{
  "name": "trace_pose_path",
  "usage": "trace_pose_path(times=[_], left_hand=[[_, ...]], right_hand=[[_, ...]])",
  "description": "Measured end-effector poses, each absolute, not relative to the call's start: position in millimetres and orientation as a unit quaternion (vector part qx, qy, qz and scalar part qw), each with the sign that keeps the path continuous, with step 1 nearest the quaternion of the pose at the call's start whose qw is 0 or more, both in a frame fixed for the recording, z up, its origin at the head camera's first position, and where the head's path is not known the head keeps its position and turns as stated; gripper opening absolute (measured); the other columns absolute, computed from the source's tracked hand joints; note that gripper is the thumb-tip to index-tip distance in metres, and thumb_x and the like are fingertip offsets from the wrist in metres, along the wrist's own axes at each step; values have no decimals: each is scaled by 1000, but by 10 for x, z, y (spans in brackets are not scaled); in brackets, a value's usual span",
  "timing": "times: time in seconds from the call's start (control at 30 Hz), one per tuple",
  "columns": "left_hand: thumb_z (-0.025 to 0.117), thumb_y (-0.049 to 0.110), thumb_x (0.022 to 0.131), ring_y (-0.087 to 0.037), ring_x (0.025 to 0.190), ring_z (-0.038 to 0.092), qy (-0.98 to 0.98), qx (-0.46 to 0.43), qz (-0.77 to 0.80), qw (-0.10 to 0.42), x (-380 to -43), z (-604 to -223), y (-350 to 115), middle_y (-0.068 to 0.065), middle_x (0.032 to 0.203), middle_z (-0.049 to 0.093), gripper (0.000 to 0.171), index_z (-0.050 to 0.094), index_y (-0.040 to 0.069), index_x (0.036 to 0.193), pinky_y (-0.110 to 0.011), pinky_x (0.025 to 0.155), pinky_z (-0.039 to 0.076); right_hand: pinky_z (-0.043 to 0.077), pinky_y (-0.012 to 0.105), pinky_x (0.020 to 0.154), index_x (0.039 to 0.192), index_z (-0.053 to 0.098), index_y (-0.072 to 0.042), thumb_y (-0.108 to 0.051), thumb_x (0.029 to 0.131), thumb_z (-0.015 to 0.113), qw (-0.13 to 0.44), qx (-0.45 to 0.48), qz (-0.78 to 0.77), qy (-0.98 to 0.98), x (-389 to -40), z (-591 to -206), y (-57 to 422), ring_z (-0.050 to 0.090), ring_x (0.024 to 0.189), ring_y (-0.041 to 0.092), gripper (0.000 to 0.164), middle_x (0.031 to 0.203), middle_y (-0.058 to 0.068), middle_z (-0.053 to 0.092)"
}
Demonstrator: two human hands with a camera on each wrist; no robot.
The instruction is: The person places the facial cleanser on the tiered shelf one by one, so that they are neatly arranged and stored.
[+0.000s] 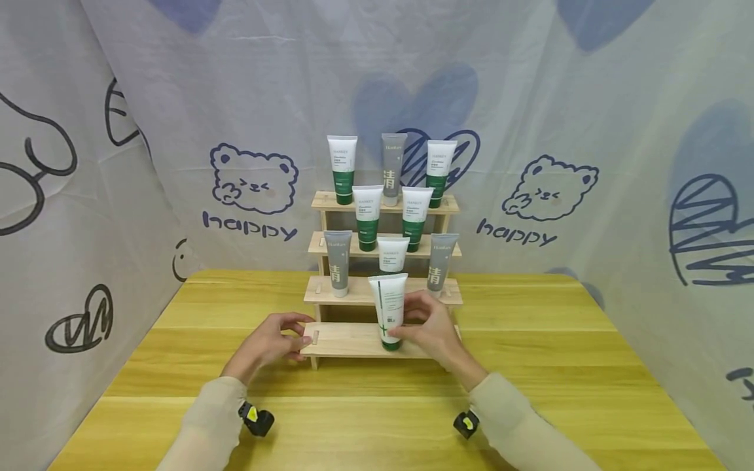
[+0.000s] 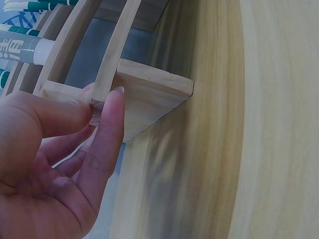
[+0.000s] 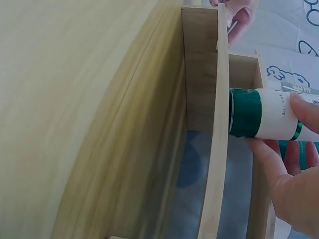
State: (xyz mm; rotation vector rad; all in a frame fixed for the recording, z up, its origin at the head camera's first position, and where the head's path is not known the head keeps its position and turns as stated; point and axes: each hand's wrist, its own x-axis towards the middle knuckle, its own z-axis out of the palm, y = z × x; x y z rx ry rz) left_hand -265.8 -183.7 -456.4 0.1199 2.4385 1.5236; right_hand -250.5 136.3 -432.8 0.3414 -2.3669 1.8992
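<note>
My right hand [image 1: 432,329] holds a white squeeze tube [image 1: 389,304] upright by its side, thumb and fingers on opposite sides. Its green cap [image 3: 245,113] is right at the lowest shelf board in the right wrist view. My left hand [image 1: 269,343] pinches the left end of that board [image 1: 344,338] between thumb and fingers, as the left wrist view shows closely. The board belongs to a stepped wooden display rack [image 1: 383,299]. Directly behind the held tube, another white tube [image 1: 393,254] stands on the third step from the top, its lower part hidden.
Grey tubes [image 1: 338,265] stand on both sides of that third step. Above are two white-and-green tubes [image 1: 368,218], then a top row with a grey tube [image 1: 391,170] between two white-and-green ones. The rack stands on a wooden table [image 1: 365,418] before a printed cloth backdrop [image 1: 253,85].
</note>
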Motion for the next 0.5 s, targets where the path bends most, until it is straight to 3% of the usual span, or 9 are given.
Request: trace_pose_path(times=[0.17,0.5], left_hand=[[71,2,96,-18,71,71,839,43,526,133,-2654,-4565,-1836,-18,116,59,44,61,4,139,-39,73,68],[72,4,95,-19,72,71,841,37,522,135,-2669,-4564,-1835,-18,118,59,45,61,5,139,-37,72,68]], right_hand=[[61,23,90,120,64,-2,7,72,88,42,104,624,-774,-2498,-4354,1348,72,97,19,55,116,20,70],[64,31,91,124,63,0,8,74,87,43,99,633,-767,-2470,-4404,1317,71,101,25,56,116,21,70]])
